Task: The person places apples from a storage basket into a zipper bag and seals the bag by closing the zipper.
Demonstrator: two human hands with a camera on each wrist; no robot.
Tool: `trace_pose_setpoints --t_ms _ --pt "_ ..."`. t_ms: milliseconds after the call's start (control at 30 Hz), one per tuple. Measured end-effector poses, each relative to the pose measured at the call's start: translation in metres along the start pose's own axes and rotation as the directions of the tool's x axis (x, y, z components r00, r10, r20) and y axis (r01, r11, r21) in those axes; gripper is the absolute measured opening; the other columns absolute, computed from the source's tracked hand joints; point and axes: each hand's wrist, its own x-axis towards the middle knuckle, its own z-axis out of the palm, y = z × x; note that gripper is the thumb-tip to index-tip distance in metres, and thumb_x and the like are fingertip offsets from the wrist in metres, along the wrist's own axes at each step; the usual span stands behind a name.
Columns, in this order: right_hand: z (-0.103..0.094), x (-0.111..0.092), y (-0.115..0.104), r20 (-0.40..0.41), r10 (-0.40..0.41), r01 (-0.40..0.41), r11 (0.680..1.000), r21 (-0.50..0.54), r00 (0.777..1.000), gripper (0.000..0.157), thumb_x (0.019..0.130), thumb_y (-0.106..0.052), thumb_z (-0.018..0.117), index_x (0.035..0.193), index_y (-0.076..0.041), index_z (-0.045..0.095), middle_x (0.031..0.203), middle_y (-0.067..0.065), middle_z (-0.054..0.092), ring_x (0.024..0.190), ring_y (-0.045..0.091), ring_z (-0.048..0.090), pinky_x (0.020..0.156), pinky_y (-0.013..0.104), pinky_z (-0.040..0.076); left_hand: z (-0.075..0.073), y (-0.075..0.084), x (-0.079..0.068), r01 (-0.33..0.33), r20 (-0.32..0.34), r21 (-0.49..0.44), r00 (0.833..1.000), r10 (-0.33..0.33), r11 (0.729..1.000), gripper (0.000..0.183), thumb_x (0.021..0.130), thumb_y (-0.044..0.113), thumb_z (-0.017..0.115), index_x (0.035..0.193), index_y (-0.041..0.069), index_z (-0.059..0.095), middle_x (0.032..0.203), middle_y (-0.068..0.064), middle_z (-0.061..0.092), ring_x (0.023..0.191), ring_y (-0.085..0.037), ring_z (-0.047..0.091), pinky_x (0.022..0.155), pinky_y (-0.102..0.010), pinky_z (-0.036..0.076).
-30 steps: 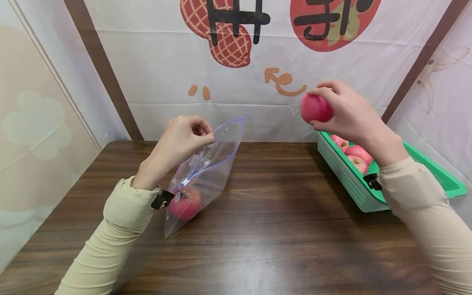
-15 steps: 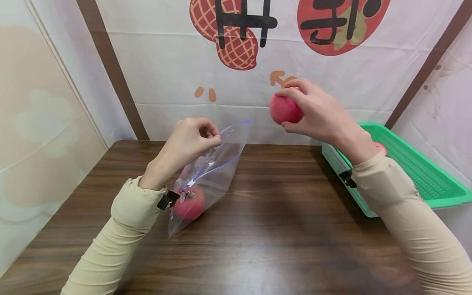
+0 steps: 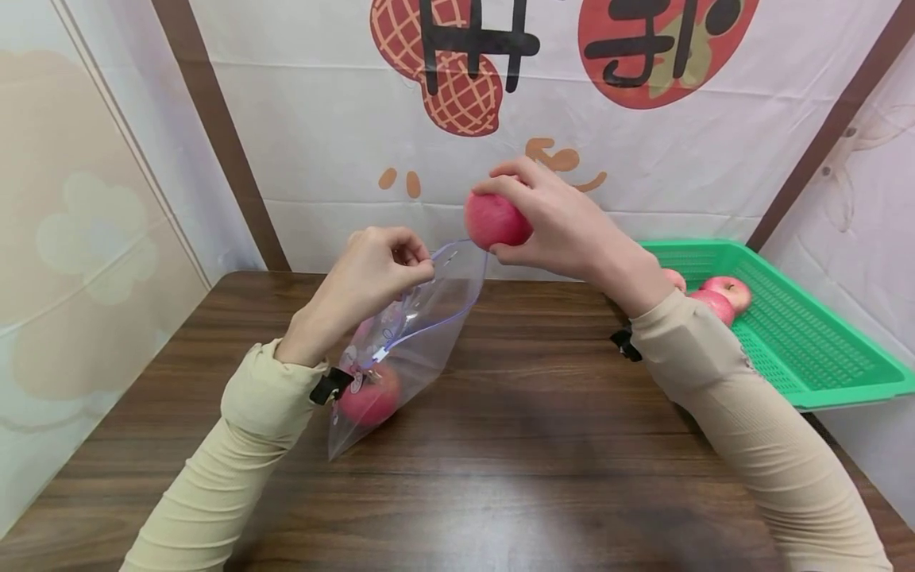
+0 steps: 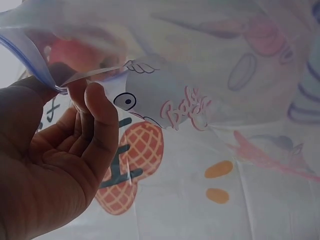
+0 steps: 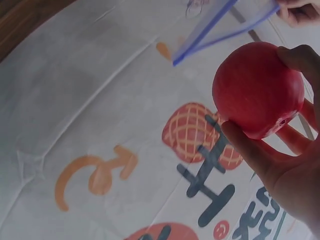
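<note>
My left hand [image 3: 375, 270] pinches the rim of a clear zip bag [image 3: 436, 334] between thumb and fingers, and the bag's blue-edged mouth gapes toward the right. In the left wrist view the pinched blue rim [image 4: 30, 62] shows between thumb and forefinger. Low inside the bag lies a red apple [image 3: 370, 395], seen through the plastic. My right hand [image 3: 565, 226] grips another red apple [image 3: 496, 220] from its right side, at the far corner of the bag's mouth. The right wrist view has this apple [image 5: 257, 90] held between thumb and fingers, close to the bag's blue edge.
A green plastic basket [image 3: 822, 397] stands at the right with several apples [image 3: 725, 294] in its far left part; my right forearm passes in front of it. The brown wooden table [image 3: 457, 477] ends at a printed cloth backdrop [image 3: 314, 159].
My right hand has carried its apple left, from over the green basket to the bag's mouth. The left hand keeps its pinch on the bag. The head view has shifted slightly.
</note>
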Motion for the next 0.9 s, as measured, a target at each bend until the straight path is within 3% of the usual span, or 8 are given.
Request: trace_pose_setpoints --t_ms 200,500,900 --pt "0.012 0.004 -0.006 0.006 -0.049 0.049 0.998 0.026 0.999 0.063 0.077 -0.027 0.082 0.133 -0.018 0.058 0.133 0.006 0.052 0.117 0.024 0.053 0.094 0.041 0.054 -0.002 0.003 0.002 0.016 -0.01 -0.019 1.0 -0.016 1.0 0.006 0.079 0.014 0.063 0.078 0.014 0.069 0.068 -0.002 0.063 0.055 -0.016 0.054 0.053 -0.027 0.044" --pt "0.018 0.007 -0.01 0.027 -0.036 0.036 0.999 0.031 0.999 0.063 0.077 -0.029 0.082 0.134 -0.019 0.057 0.133 0.005 0.052 0.119 0.023 0.052 0.093 0.04 0.055 -0.006 0.003 0.004 0.043 -0.05 -0.03 0.998 -0.045 0.999 0.006 0.081 0.015 0.063 0.08 0.013 0.068 0.066 -0.004 0.063 0.051 -0.018 0.057 0.046 -0.027 0.043" --pt "0.028 0.008 -0.013 0.053 -0.021 0.019 0.999 0.039 0.998 0.068 0.077 -0.029 0.083 0.137 -0.016 0.054 0.136 0.006 0.05 0.123 0.023 0.051 0.095 0.042 0.055 -0.008 0.005 0.005 -0.011 -0.117 -0.05 0.993 0.005 0.999 0.006 0.083 0.017 0.066 0.081 0.012 0.068 0.067 -0.004 0.064 0.05 -0.017 0.057 0.045 -0.024 0.043"
